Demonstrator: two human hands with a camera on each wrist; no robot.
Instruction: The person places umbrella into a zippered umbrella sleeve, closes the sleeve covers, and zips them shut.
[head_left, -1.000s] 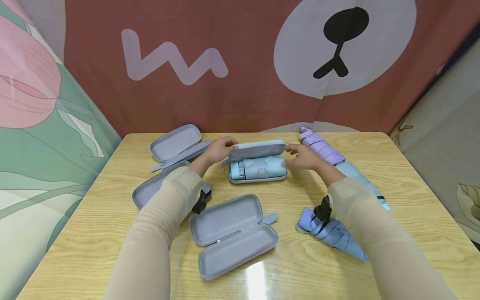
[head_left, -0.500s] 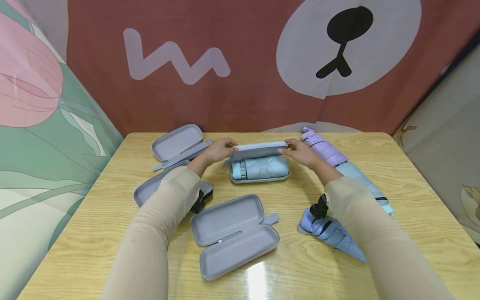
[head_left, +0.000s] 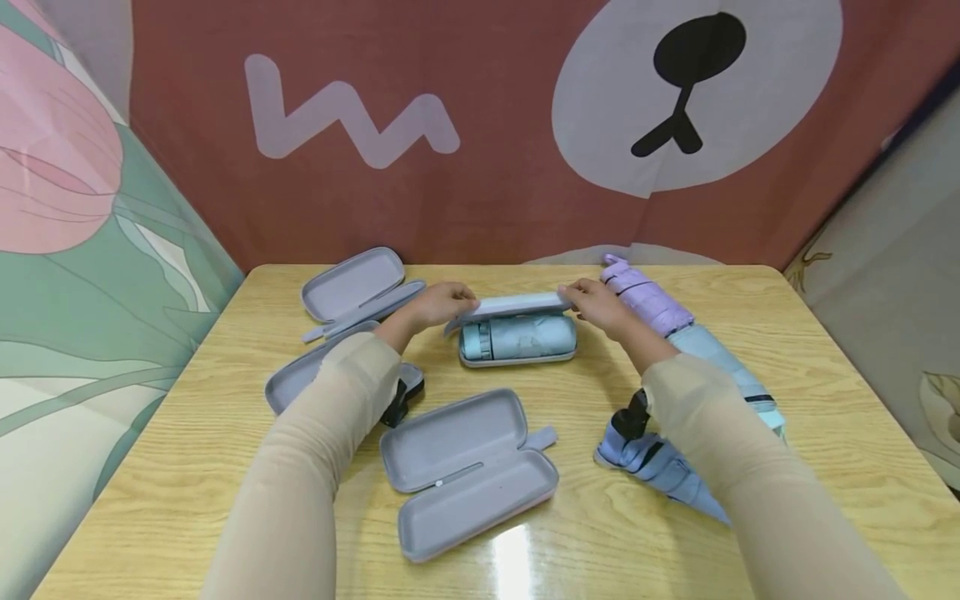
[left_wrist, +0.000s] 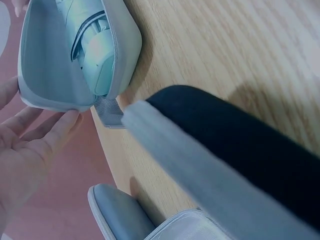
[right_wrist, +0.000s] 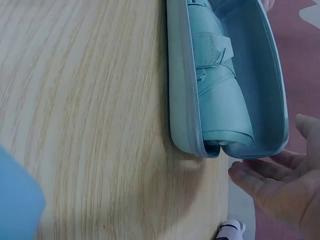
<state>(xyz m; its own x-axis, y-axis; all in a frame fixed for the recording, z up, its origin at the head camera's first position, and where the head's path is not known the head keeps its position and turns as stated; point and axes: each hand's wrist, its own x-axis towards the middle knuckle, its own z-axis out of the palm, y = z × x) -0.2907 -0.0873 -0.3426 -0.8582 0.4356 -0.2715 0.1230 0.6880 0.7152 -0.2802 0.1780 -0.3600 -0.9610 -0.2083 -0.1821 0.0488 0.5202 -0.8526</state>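
A grey hard case [head_left: 516, 358] lies in the middle of the wooden table [head_left: 750, 283] with a folded pale blue umbrella [head_left: 519, 336] inside it. Its lid [head_left: 513, 303] hangs low over the umbrella, partly closed. My left hand [head_left: 438, 300] rests with straight fingers on the lid's left end. My right hand [head_left: 592, 298] touches the lid's right end. The left wrist view shows my left hand [left_wrist: 30, 145] against the lid [left_wrist: 40, 65], the umbrella [left_wrist: 95, 55] inside. In the right wrist view my right hand [right_wrist: 280, 185] has relaxed fingers just off the lid [right_wrist: 255, 75], beside the umbrella [right_wrist: 220, 90].
An empty open case [head_left: 465, 471] lies near the front. Two more open cases lie at the left, one [head_left: 352, 287] at the back and one [head_left: 296, 379] under my left forearm. A purple umbrella [head_left: 645, 296], a pale blue one [head_left: 720, 358] and a periwinkle one [head_left: 660, 467] lie on the right.
The lid has come down from half open to low over the umbrella. My right hand moved from beside the umbrella onto the lid's right end.
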